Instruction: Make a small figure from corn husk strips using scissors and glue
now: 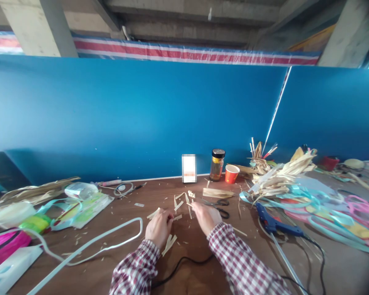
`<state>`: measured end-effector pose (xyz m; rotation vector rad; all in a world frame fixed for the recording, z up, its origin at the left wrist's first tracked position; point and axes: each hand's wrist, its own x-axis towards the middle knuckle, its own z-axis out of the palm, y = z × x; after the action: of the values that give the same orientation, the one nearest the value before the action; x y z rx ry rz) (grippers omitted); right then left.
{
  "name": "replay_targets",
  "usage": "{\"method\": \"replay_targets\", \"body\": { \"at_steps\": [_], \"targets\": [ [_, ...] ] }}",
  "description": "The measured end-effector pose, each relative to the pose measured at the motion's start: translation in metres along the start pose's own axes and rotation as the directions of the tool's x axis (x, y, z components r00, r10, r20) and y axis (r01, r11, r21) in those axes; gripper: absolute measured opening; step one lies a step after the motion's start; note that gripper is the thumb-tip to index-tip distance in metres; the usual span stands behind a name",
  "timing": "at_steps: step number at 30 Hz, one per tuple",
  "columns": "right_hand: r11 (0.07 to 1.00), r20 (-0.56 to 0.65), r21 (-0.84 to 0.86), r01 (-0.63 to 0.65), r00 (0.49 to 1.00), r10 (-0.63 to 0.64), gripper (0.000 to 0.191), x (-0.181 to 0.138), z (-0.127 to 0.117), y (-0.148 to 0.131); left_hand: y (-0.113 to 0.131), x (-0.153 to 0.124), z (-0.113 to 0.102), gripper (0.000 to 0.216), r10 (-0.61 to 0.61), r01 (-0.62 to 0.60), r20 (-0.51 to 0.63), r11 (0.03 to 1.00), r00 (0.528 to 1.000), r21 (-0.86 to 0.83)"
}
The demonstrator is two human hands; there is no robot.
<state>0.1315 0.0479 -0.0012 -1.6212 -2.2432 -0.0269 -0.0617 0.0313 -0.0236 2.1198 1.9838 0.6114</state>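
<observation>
The left hand [158,228], in a red-and-white checked sleeve [138,264], was low over the brown wooden tabletop [160,189], its fingers curled inward; whether they gripped anything, I could not tell. The right hand [206,217] leaned in from the other side, thumb and fingertips drawn together at the end of a thin, pale dried-husk strip [187,198]; whether it was pinched or merely touched, I could not tell.

Several short, cream-coloured folded husk pieces [178,205] lay between and just beyond the two hands, and a flat, pale split piece [169,244] lay on the near side of the left hand. Just beyond the right hand were black-handled scissors [215,203] and, farther out, a broad tan husk leaf [218,193]. Past that leaf stood a black-lidded glass jar [217,164] of amber liquid, beside a red paper cup [231,175]. To the right of the right hand lay a blue glue gun [275,225]; a bent white tube [106,237] lay left of the left hand.
</observation>
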Motion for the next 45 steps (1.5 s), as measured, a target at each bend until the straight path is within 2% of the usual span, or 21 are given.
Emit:
{"method": "replay_targets", "body": {
  "at_steps": [6, 9, 13, 15, 18, 20, 22, 25, 30, 33, 37, 45],
  "targets": [
    [1.000, -0.017, -0.005, 0.006, 1.000, -0.006, 0.025, 0.001, 0.002, 0.001, -0.002, -0.001, 0.001, 0.013, 0.054, -0.058, -0.096, 0.997, 0.994, -0.042],
    [1.000, -0.011, -0.015, 0.001, 1.000, -0.002, 0.025, 0.001, 0.003, 0.002, -0.002, 0.002, 0.002, 0.013, 0.035, -0.043, -0.093, 0.995, 0.995, -0.088],
    [1.000, -0.015, 0.003, 0.003, 1.000, -0.003, 0.027, 0.000, 0.003, 0.002, -0.001, 0.006, 0.004, 0.012, -0.001, -0.025, -0.093, 0.961, 0.996, -0.277],
    [1.000, -0.029, 0.015, 0.004, 1.000, -0.003, 0.029, 0.000, 0.003, 0.001, 0.000, 0.008, 0.006, 0.014, -0.036, 0.004, -0.060, 0.885, 0.998, -0.466],
    [0.999, -0.074, 0.036, 0.004, 0.997, -0.002, 0.031, 0.000, 0.000, -0.003, 0.005, 0.009, 0.006, 0.035, -0.102, 0.128, 0.082, 0.658, 0.991, -0.742],
    [0.997, -0.111, 0.070, 0.016, 0.994, -0.008, 0.031, -0.002, -0.002, -0.006, 0.010, 0.007, 0.006, 0.046, -0.116, 0.204, 0.168, 0.510, 0.979, -0.836],
    [0.991, -0.144, 0.126, 0.041, 0.989, -0.022, 0.032, -0.003, -0.004, -0.010, 0.015, 0.005, 0.006, 0.046, -0.097, 0.237, 0.217, 0.443, 0.971, -0.865],
    [0.971, -0.174, 0.224, 0.081, 0.984, -0.042, 0.032, -0.006, -0.006, -0.014, 0.021, 0.002, 0.005, 0.037, -0.036, 0.215, 0.226, 0.480, 0.973, -0.851],
    [0.931, -0.166, 0.335, 0.146, 0.982, -0.094, 0.030, -0.010, -0.007, -0.018, 0.026, -0.001, 0.004, 0.029, 0.068, 0.052, 0.126, 0.650, 0.990, -0.758],
    [0.923, -0.163, 0.350, 0.162, 0.980, -0.111, 0.026, -0.011, -0.005, -0.019, 0.027, -0.002, 0.004, 0.030, 0.087, 0.000, 0.084, 0.694, 0.993, -0.720],
    [0.930, -0.204, 0.316, 0.187, 0.971, -0.127, 0.026, -0.011, -0.001, -0.019, 0.027, -0.003, 0.005, 0.032, 0.082, 0.023, 0.109, 0.687, 0.991, -0.726],
    [0.931, -0.278, 0.274, 0.239, 0.947, -0.161, 0.025, -0.013, 0.003, -0.020, 0.022, 0.000, 0.011, 0.022, 0.064, 0.060, 0.122, 0.597, 0.991, -0.800]
  ]
}}
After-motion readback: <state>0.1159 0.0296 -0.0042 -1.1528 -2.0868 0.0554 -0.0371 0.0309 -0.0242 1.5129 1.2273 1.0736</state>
